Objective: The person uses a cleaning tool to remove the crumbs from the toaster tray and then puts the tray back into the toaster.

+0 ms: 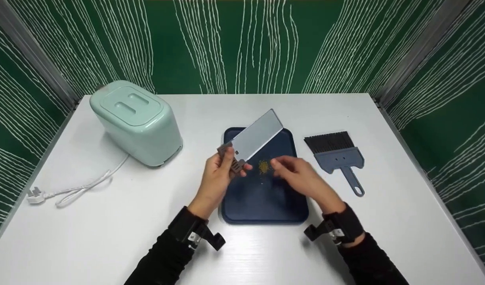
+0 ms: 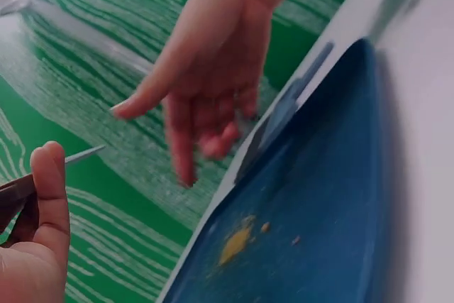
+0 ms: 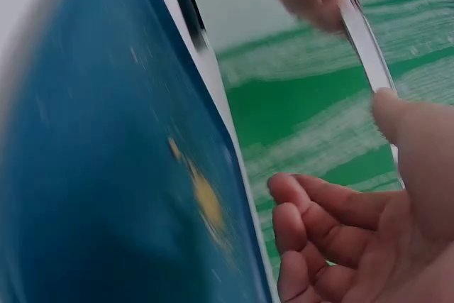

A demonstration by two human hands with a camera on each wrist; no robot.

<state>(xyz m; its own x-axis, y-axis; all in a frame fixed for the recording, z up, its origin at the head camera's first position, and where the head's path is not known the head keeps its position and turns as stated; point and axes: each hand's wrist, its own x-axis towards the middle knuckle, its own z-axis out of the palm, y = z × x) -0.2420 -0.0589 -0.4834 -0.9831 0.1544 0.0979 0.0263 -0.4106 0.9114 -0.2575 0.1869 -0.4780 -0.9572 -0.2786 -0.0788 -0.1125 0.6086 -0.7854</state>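
My left hand (image 1: 216, 174) grips the brown end of a flat metal crumb tray (image 1: 258, 132), with the thumb on top. The crumb tray slants up to the right above a dark blue tray (image 1: 266, 206). A small heap of yellow-brown crumbs (image 1: 263, 166) lies on the blue tray. Close to these crumbs is my right hand (image 1: 300, 176), which holds nothing. In the right wrist view its fingers (image 3: 333, 225) are loosely bent and its thumb stands apart. The crumb tray (image 3: 365, 44) appears edge-on there, in the left hand.
A mint-green toaster (image 1: 143, 122) stands at the left, its white cord and plug (image 1: 36, 196) on the table. To the right of the blue tray lies a small blue brush (image 1: 339, 158) with black bristles. Green walls with white lines border the white table (image 1: 119, 241).
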